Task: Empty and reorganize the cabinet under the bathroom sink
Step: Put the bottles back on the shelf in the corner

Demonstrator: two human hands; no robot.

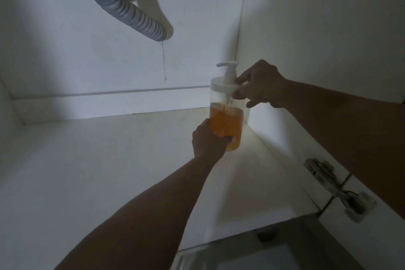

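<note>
Standing near the back right corner of the cabinet floor (pixel 109 171), close to the right wall, is a clear pump bottle (pixel 226 120) roughly half full of orange liquid. Whether its base rests on the floor or hangs just above it cannot be told, because the left hand covers the lower edge. The left hand (pixel 209 140) is wrapped round the lower part of the body, thumb across the front where the liquid sits. The right hand (pixel 260 86) pinches the rim of the wide white cap (pixel 225 85) with its fingertips, beside the pump head (pixel 228 67), whose spout points left.

With that much liquid, the bottle probably has moderate weight, carried low, so it should stay steady when upright but pull downward in the grip. Its wall looks like smooth, rigid plastic, likely slick if any soap has run down it, and a hard squeeze may flex it slightly. The safest hold is the one round the body, where the load is. The cap is a poorer place to lift from: it could unscrew or rock, and pressure on the pump head could squirt liquid. Keeping it upright seems wise.

Above, a grey corrugated drain hose (pixel 129 13) curves down, well apart from the bottle.
</note>
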